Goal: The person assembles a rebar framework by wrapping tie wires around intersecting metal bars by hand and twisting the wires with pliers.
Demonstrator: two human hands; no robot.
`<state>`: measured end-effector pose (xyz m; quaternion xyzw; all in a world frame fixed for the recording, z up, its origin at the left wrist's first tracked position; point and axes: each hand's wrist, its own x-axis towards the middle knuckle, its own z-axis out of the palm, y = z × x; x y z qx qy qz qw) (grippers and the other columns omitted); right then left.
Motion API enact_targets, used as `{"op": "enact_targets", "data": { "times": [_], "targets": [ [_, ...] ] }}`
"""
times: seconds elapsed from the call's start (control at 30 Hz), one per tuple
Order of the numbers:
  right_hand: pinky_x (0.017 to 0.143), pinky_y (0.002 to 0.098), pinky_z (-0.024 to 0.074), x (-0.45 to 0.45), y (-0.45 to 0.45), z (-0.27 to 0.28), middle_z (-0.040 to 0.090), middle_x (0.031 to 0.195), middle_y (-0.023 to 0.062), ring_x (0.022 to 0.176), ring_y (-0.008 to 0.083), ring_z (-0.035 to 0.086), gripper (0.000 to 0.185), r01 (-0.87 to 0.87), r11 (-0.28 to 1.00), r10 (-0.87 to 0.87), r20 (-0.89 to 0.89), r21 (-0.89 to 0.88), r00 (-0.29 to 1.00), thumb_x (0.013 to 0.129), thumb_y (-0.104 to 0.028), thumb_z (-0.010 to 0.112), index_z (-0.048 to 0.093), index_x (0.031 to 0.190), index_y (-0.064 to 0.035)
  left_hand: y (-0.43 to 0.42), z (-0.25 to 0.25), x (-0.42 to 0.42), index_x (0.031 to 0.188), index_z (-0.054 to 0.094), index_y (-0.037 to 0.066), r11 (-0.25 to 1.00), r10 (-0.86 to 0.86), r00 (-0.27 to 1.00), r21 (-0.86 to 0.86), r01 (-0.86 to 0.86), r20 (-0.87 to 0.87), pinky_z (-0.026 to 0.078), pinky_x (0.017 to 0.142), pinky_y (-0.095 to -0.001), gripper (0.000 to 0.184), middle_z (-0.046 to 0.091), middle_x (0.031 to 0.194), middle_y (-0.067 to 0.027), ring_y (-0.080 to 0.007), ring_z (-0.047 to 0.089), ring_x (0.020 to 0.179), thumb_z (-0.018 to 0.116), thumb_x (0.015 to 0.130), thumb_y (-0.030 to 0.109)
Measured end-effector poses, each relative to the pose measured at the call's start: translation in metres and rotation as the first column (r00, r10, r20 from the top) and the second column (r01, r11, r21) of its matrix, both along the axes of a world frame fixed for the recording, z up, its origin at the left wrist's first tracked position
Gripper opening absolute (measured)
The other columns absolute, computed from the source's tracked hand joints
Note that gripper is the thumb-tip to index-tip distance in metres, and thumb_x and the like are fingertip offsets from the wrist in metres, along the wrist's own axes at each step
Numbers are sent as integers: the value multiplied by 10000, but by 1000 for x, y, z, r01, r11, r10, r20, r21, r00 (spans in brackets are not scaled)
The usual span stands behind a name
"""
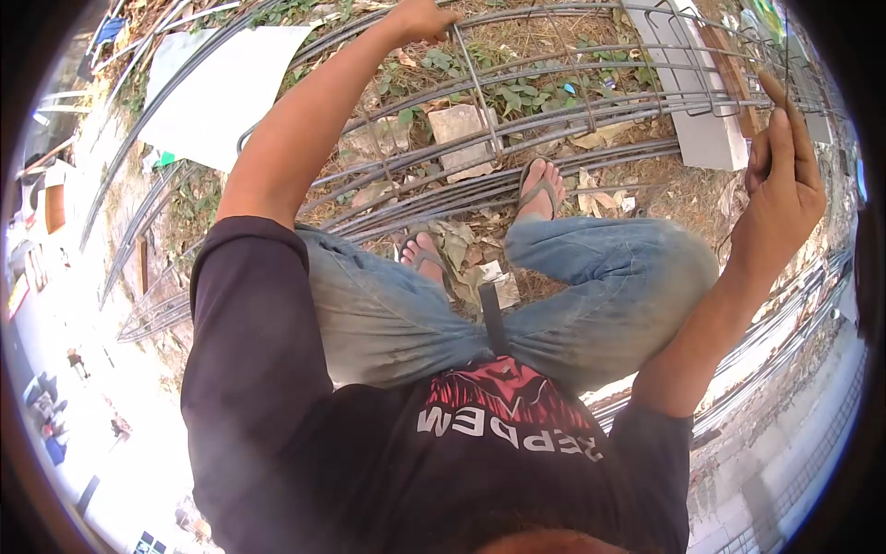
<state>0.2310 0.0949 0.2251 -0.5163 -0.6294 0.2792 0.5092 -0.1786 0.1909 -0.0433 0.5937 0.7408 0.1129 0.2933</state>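
At the top of the head view my left hand [425, 20] is closed at the upper corner of a bent steel stirrup [476, 88]. That stirrup stands across long rebar rods [544, 118], which run left to right in front of my feet. On the right, my right hand [784, 180] is raised, with thumb and forefinger pinched on a thin dark tie wire [786, 57] that points upward. The right end of the rebar cage [678, 69], with several stirrups, lies near this hand.
A white sheet [217, 88] lies at the upper left. A pale block [688, 102] and a brown board [724, 69] sit under the cage's right part. Loose rods [415, 198] cross the ground by my sandalled feet [540, 189]. A broken slab [461, 138] lies among leaves.
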Motion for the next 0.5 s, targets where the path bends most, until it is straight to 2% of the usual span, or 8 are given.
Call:
{"op": "enact_targets", "data": {
  "times": [0.07,0.17,0.27,0.3,0.4,0.5],
  "targets": [
    [536,208,235,1,2,-1,461,646,-56,609,19,381,263,6,1000,-7,27,5,1000,1036,-93,617,753,1250,-25,-14,15,2,699,777,54,999,45,998,-19,-45,35,582,683,-431,546,736,680,-111,-258,716,628,638,883,549],
    [535,208,235,1,1,-2,458,649,-56,606,20,378,262,12,1000,-12,19,9,1000,1040,-93,611,754,1247,-24,-21,-8,-11,695,776,55,997,36,968,52,-50,247,581,671,-439,534,725,655,-115,-256,719,632,647,880,539],
    [535,208,238,4,-3,0,457,651,-57,605,19,379,265,24,999,-28,108,40,994,1043,-97,607,751,1251,-20,-20,16,7,725,798,68,999,39,997,-37,-36,65,586,658,-426,487,732,666,-114,-258,732,655,642,901,495],
    [534,207,240,4,-4,0,458,650,-56,604,19,381,267,8,1000,-10,77,22,997,1042,-103,610,749,1253,-20,-12,5,7,721,800,60,999,-14,996,29,16,-90,600,652,-394,465,737,673,-112,-260,740,656,634,921,445],
    [533,203,246,6,-5,-1,463,649,-55,601,17,384,272,-32,999,32,12,-9,999,1041,-119,617,747,1258,-19,-8,-16,-1,749,795,34,998,-34,996,57,29,80,599,640,-402,465,745,695,-128,-278,740,655,613,942,416],
    [534,197,259,8,-5,-2,477,644,-49,596,18,390,292,-34,999,34,5,-39,999,1036,-126,627,729,1292,-30,-7,-27,-4,820,799,19,997,64,962,21,-72,265,599,673,-424,539,755,722,-131,-298,739,655,596,968,496]
  ]
}}
